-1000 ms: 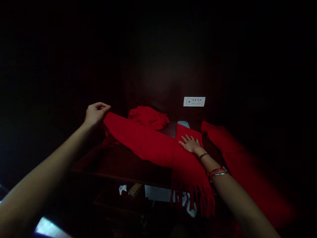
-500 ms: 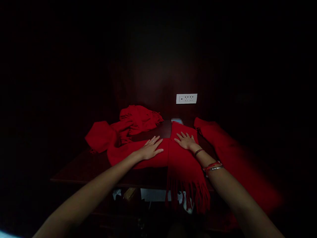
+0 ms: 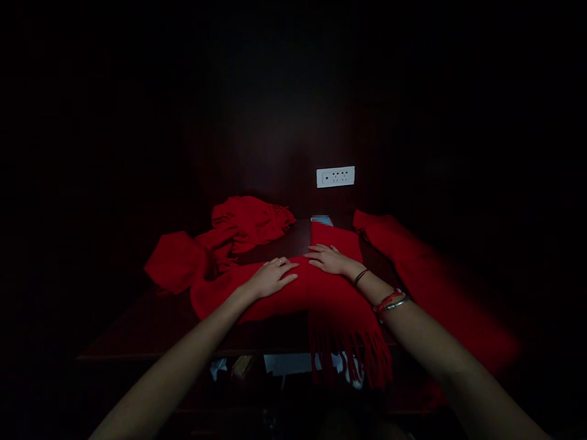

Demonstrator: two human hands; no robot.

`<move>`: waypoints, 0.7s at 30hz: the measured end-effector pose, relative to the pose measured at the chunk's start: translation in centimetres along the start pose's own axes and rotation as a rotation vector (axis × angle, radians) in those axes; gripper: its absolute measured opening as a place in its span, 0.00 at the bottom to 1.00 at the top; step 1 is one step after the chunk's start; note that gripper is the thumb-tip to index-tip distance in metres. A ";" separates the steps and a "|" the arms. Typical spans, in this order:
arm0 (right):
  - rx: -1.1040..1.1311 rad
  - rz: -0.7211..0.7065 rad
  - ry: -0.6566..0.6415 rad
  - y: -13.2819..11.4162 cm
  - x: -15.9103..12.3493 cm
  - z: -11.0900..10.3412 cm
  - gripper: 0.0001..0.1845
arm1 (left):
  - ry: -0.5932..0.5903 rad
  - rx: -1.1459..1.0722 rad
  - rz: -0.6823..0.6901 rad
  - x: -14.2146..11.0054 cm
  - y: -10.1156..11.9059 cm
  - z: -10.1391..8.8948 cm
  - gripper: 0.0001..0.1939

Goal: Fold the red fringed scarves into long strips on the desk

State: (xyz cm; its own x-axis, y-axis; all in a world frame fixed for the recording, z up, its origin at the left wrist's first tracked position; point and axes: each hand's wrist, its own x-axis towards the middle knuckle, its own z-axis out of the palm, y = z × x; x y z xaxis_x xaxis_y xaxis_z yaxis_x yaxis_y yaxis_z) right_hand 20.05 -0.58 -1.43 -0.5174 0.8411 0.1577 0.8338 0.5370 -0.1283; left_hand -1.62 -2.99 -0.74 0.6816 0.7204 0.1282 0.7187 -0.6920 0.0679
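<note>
A red fringed scarf (image 3: 337, 299) lies across a dark table, its tasselled end hanging over the front edge. One stretch of it runs left, and another crosses it at about a right angle. On the left stretch my left hand (image 3: 273, 278) rests palm down with fingers extended, a ring on one finger. Flat on the crossing part lies my right hand (image 3: 328, 259), its fingers pointing left towards the fold. Bracelets circle the right wrist. Both hands touch the cloth without gripping it.
Crumpled red fabric with fringes (image 3: 252, 223) sits at the back left. Another long red cloth (image 3: 422, 275) stretches along the right. A white socket plate (image 3: 335, 176) is on the dark wall. Papers (image 3: 288, 364) and a brownish object (image 3: 242, 365) show beneath the tabletop.
My right hand has slid left across the scarf, its fingers turning leftward. My left hand stays on the cloth, fingers slightly more bent. The view has shifted a little.
</note>
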 end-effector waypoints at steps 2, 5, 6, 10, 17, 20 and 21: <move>0.005 0.009 -0.034 -0.1 0.0 0.2 0.23 | 0.036 -0.001 -0.047 1.0 -0.6 -0.1 0.26; -0.002 0.034 -0.010 0.0 0.0 0.2 0.22 | 0.010 0.016 -0.142 1.9 -1.1 0.6 0.30; -0.003 0.042 -0.001 0.1 0.0 0.1 0.22 | -0.024 0.015 -0.138 2.0 -1.0 1.0 0.31; 0.028 0.035 0.010 0.7 0.2 -0.8 0.20 | -0.118 -0.011 -0.032 1.7 -0.6 1.9 0.31; -0.109 -0.086 -0.107 2.7 3.4 -2.8 0.24 | -0.150 -0.045 -0.087 2.0 -0.5 1.2 0.35; -0.215 -0.089 -0.134 2.9 4.7 -2.8 0.23 | -0.179 -0.047 -0.150 2.1 -0.8 1.2 0.38; -0.230 -0.080 -0.146 2.9 4.9 -2.5 0.22 | -0.185 -0.045 -0.169 2.1 -0.9 1.2 0.39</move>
State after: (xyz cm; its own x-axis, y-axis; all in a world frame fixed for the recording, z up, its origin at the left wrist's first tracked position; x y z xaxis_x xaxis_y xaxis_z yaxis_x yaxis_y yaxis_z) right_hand 20.38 4.92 1.46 -0.5913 0.8063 0.0137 0.8026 0.5868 0.1068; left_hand -0.67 -0.83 -1.73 0.5685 0.8196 -0.0713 0.8207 -0.5591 0.1177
